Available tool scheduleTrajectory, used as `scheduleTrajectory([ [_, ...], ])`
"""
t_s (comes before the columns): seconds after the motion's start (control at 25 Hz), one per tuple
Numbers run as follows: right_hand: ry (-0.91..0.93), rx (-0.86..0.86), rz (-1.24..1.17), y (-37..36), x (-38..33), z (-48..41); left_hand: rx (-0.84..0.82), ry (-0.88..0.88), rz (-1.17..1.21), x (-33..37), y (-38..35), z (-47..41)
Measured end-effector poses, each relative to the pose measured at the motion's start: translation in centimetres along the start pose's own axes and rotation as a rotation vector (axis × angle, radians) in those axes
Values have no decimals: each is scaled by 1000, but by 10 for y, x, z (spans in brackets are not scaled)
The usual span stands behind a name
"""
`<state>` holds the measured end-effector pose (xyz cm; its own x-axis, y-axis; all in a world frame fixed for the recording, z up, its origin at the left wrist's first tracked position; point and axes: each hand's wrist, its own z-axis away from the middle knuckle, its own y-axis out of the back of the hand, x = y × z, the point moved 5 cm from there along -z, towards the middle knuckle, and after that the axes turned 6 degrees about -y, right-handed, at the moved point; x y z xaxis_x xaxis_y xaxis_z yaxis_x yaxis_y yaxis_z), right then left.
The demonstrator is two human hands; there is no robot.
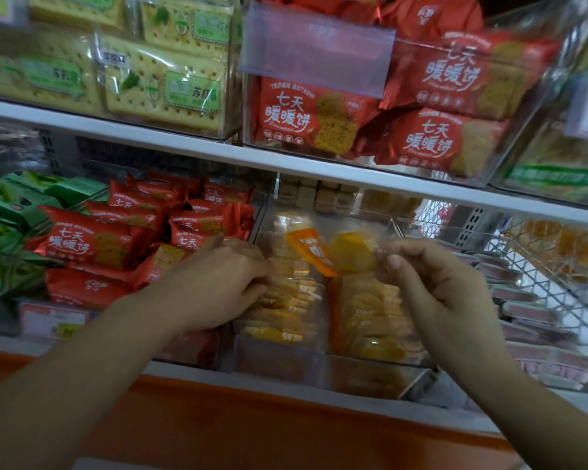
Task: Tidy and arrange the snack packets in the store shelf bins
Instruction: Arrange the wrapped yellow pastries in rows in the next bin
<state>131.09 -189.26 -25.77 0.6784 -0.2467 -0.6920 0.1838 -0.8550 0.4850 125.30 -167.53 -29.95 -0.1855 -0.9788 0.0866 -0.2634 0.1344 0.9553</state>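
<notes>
We reach both arms toward the lower shelf. Our right hand [435, 290], right of centre, pinches between thumb and fingertips the edge of a clear snack packet with an orange stripe and a round yellow biscuit [340, 252]. It holds that packet raised just above the transparent plastic bin [370, 371] at the centre of the frame.

Inside the bin stand two rows of clear yellow-and-orange biscuit packets [286, 307], packed upright front to back. Our left hand [218, 283], left of centre, lies against the left row with bent fingers touching the packet tops. Motion blur keeps us from telling whether it grips any.

At lower left lie red foil packets with white lettering [92, 242], and beside them, at the far left edge, green packets [7, 212]. Above the white shelf edge [184, 144], pale yellow cracker packets [163, 86] fill the upper left. A wire mesh basket [540, 273] sits at the right.
</notes>
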Motion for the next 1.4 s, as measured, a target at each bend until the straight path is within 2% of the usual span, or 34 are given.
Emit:
scheduleTrajectory([
  [0.2,36,-95,83,3,-24,4,-56,53,36,7,6,11],
  [0.36,28,-142,93,-2,-31,2,-36,100,88,1,14,11],
  [0.52,-4,-231,92,-17,-29,-8,-41,151,204,-3,13,12],
  [0.68,59,-323,214,-44,-35,-19,-68,198,347,-4,18,15],
  [0.92,108,-221,167,-29,-45,-36,-96,194,331,1,25,18],
  [1.2,42,-206,79,-27,-44,-31,41,154,359,-10,32,19],
  [1.4,66,-322,311,-46,-31,-26,-4,145,287,-7,23,17],
])
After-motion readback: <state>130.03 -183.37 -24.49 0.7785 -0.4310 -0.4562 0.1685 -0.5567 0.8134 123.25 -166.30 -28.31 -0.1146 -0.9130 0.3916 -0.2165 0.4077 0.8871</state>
